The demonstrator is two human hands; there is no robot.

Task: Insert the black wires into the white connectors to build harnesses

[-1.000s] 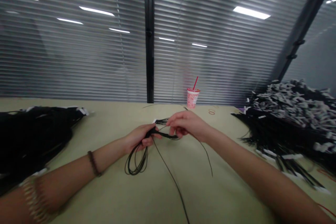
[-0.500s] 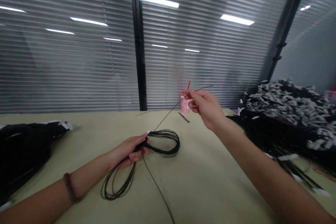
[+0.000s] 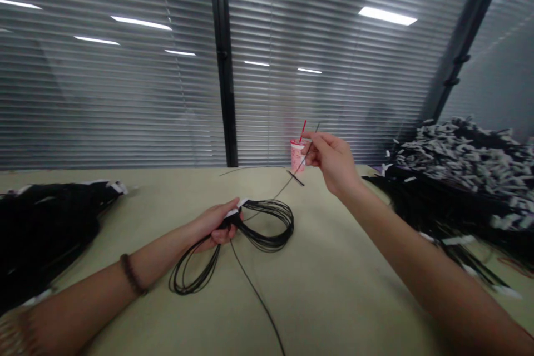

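Cord [image 3: 261, 299], thin and black, trails toward the near side of the desk [image 3: 334, 278] from beneath the left hand [image 3: 223, 222], which is closed round the middle of a black looped bundle [image 3: 271, 243] with white tags [image 3: 232, 213]. Beyond the loops, the right hand [image 3: 332, 158] pinches a raised strand [image 3: 287, 182]. Dark heaps lie at the left [image 3: 41, 233] and right [image 3: 467, 158]. Farther back, a pink cup [image 3: 296, 158] stands before blinds [image 3: 267, 100].

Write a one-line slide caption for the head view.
Left hand grips a looped bundle of black cord; right hand pinches one strand, with a pink cup behind.
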